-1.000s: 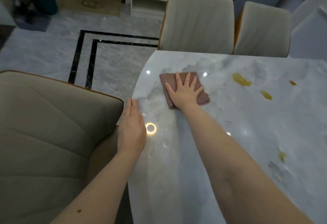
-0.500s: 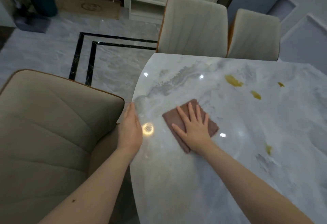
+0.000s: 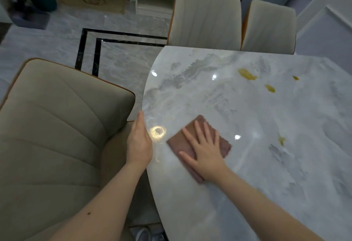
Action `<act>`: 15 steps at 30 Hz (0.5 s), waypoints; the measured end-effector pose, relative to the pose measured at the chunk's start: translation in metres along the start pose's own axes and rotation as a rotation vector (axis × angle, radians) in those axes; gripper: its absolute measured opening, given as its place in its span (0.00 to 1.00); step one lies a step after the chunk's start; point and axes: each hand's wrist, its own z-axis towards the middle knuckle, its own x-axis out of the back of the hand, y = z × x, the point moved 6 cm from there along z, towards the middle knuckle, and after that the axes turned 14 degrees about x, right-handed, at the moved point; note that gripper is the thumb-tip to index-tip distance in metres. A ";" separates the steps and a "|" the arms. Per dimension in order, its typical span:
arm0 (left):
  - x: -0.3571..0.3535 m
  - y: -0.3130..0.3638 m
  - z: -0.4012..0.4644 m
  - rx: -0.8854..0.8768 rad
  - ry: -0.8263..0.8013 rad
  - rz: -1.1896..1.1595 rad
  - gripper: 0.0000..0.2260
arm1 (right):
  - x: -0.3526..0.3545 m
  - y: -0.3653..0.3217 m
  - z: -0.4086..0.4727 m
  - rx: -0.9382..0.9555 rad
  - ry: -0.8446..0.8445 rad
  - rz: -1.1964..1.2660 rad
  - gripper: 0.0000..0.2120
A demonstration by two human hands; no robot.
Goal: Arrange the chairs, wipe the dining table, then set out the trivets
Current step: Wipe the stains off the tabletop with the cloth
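Flat right hand (image 3: pixel 206 151) pressing brown cloth (image 3: pixel 182 141), glossy marble table (image 3: pixel 266 145), left hand (image 3: pixel 140 143) flat at rim

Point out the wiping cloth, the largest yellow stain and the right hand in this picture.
cloth (image 3: pixel 178 142): head view, bare near-left part beside the fingers.
largest yellow stain (image 3: pixel 247 74): head view, middle of the stain.
right hand (image 3: pixel 206 150): head view, back of the hand.

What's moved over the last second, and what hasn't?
The right hand, flat on the brown cloth, has dragged it from the table's far end back toward the person. The left hand stays resting on the marble table edge. The yellow stains remain unwiped.
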 end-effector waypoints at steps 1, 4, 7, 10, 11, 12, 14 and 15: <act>-0.001 -0.001 0.000 0.015 0.003 -0.001 0.23 | 0.002 0.021 -0.001 -0.070 0.006 0.011 0.35; -0.001 0.001 0.001 0.057 0.014 -0.014 0.22 | 0.007 0.052 0.029 -0.347 0.019 0.070 0.34; 0.000 0.001 0.001 0.060 0.017 -0.004 0.22 | 0.004 0.024 0.054 -0.425 0.035 0.083 0.34; 0.003 0.003 0.002 0.086 0.018 0.010 0.21 | 0.000 -0.023 0.039 -0.108 0.022 0.036 0.35; 0.005 0.005 0.004 0.107 0.024 0.037 0.20 | 0.000 -0.026 0.030 -0.005 0.002 0.030 0.34; 0.007 0.007 0.008 0.131 0.042 0.075 0.18 | 0.001 -0.021 0.026 0.062 -0.011 0.034 0.34; 0.011 0.014 0.020 0.181 0.104 0.120 0.14 | 0.006 0.006 0.031 0.060 -0.006 0.042 0.34; 0.012 0.019 0.028 0.190 0.126 0.131 0.12 | 0.008 0.022 0.039 0.010 0.011 0.050 0.34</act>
